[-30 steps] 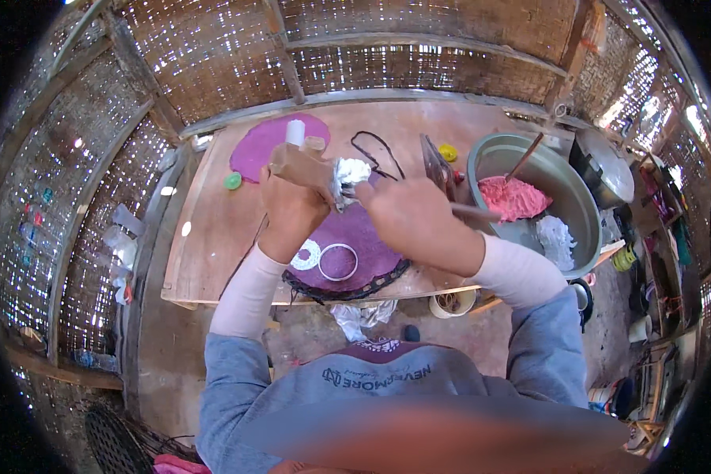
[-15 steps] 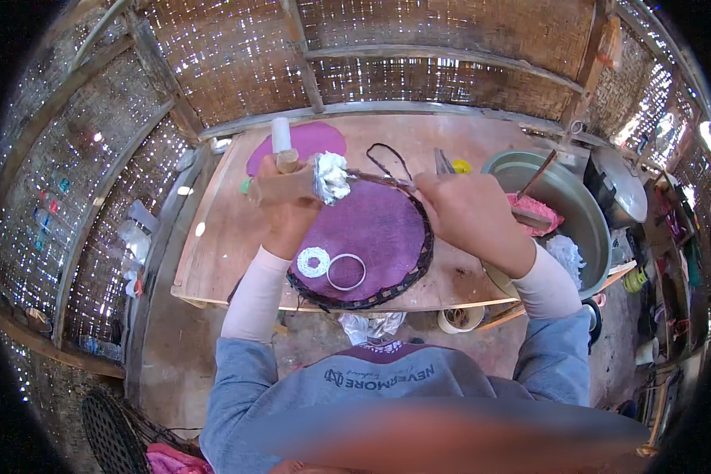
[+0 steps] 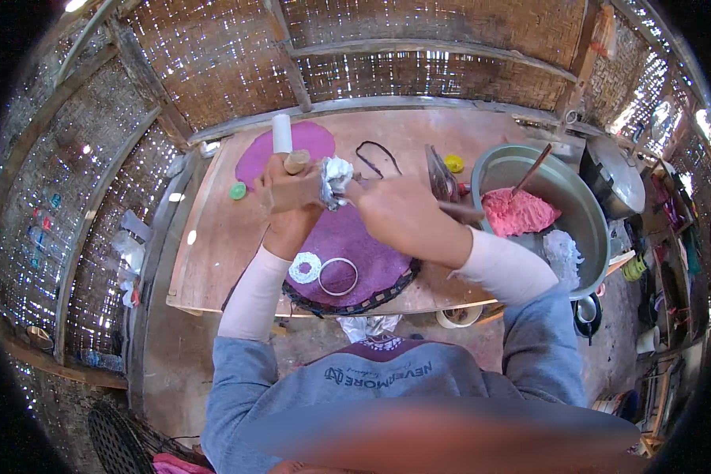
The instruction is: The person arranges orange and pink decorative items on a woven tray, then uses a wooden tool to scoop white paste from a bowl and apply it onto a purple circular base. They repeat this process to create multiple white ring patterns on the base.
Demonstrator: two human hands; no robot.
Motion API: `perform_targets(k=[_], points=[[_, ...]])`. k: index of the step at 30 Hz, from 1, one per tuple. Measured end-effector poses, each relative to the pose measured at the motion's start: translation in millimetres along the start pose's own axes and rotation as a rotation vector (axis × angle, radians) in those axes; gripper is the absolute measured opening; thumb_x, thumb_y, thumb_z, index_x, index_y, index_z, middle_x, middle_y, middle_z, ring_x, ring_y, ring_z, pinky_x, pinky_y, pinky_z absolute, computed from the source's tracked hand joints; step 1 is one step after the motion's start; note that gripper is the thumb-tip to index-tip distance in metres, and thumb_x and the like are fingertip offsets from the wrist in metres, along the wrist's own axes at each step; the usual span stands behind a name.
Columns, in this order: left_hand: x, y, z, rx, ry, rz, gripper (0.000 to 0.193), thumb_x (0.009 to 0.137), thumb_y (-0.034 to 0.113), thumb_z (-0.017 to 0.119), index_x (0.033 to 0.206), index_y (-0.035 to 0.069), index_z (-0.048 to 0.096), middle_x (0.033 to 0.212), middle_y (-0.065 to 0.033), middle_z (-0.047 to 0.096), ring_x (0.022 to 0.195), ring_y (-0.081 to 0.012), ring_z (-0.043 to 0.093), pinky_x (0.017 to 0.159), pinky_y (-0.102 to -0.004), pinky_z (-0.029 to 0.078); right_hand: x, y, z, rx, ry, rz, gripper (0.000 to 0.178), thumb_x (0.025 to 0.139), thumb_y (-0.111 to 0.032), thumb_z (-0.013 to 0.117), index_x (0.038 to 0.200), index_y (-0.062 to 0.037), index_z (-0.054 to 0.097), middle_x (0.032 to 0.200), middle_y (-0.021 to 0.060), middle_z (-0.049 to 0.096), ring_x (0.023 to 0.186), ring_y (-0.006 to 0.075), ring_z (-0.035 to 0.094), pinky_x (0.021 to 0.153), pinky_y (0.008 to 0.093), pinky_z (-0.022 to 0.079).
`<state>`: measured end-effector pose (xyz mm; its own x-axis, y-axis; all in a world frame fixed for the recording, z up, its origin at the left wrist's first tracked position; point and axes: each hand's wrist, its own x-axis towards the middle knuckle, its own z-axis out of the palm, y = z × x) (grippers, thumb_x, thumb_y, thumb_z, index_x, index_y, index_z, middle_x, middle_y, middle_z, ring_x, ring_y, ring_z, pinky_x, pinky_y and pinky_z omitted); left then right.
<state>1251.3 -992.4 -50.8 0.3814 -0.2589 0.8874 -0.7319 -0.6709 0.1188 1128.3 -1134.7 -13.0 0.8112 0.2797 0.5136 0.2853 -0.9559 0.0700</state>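
My left hand [image 3: 291, 221] is closed round a translucent-brown, block-like holder [image 3: 292, 194], raised above the pale wooden worktop [image 3: 209, 257]. A fluffy white mass [image 3: 339, 171] sits at its right end, within a crumpled silvery edge. A smooth white cylinder [image 3: 282, 133] rises just beyond my knuckles; whether it joins the holder I cannot tell.

The change is in my right hand [image 3: 411, 217]. Half a second ago it was well off to the right, with the stick reaching across the gap; now it has come in close, fingertips right at the white mass. Its grip is tight round a flat brown stick [image 3: 462, 211], one end jutting out behind my palm, the other hidden by my fingers. I judge the stick is back against the white stuff, so the handling centres there, with my left grip steadying it.

Below my hands, on the dark-edged purple round mat [image 3: 347, 237], the thick white ring [image 3: 295, 273] and the thin white hoop [image 3: 339, 295] lie where they were, side by side. To my right, the grey-green basin [image 3: 581, 193] holds a pink mass [image 3: 512, 215] and a loose white clump [image 3: 562, 257], both outside my grip.
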Motion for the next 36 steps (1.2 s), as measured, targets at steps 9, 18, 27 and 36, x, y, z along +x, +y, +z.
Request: perform_targets(k=[9,18,27,36], points=[[-16,-57,43,-0.314,0.039,-0.201,0.035,0.066,0.031,0.07,0.096,0.015,0.063,0.1,-0.0065,0.058,0.093,-0.0288,0.051,0.077,-0.0448,0.037,-46,17,-1,0.354,0.206,0.42,0.016,0.084,-0.021,0.052,0.089,-0.0078,0.059,0.063,0.0168,0.058,0.056,0.0346,0.059,0.049,0.0443,0.045],[-19,-7,69,-1.618,0.201,-0.496,0.02,0.083,0.02,0.053,0.094,0.007,0.043,0.085,-0.0047,0.047,0.077,-0.019,0.049,0.07,-0.0329,0.044,-42,-2,68,0.516,0.448,0.449,0.018,0.083,-0.015,0.057,0.098,-0.0048,0.059,0.067,0.0182,0.059,0.057,0.0335,0.059,0.05,0.0397,0.046],[-28,-32,94,-1.06,0.065,-0.384,0.013,0.082,0.02,0.054,0.082,0.008,0.048,0.072,-0.0013,0.049,0.06,-0.0158,0.05,0.052,-0.029,0.043,-80,-7,35,0.78,0.13,0.388,0.02,0.084,-0.017,0.055,0.1,-0.0056,0.06,0.075,0.0182,0.062,0.065,0.0336,0.061,0.056,0.0389,0.048],[-3,-110,51,-0.881,0.138,-0.499,0.033,0.077,0.014,0.062,0.107,0.004,0.053,0.1,-0.0087,0.056,0.093,-0.0215,0.053,0.078,-0.034,0.045,-219,123,-147,-0.179,-0.292,0.995,0.019,0.08,-0.018,0.056,0.09,-0.0037,0.064,0.073,0.0099,0.063,0.063,0.0184,0.06,0.056,0.0328,0.046]])
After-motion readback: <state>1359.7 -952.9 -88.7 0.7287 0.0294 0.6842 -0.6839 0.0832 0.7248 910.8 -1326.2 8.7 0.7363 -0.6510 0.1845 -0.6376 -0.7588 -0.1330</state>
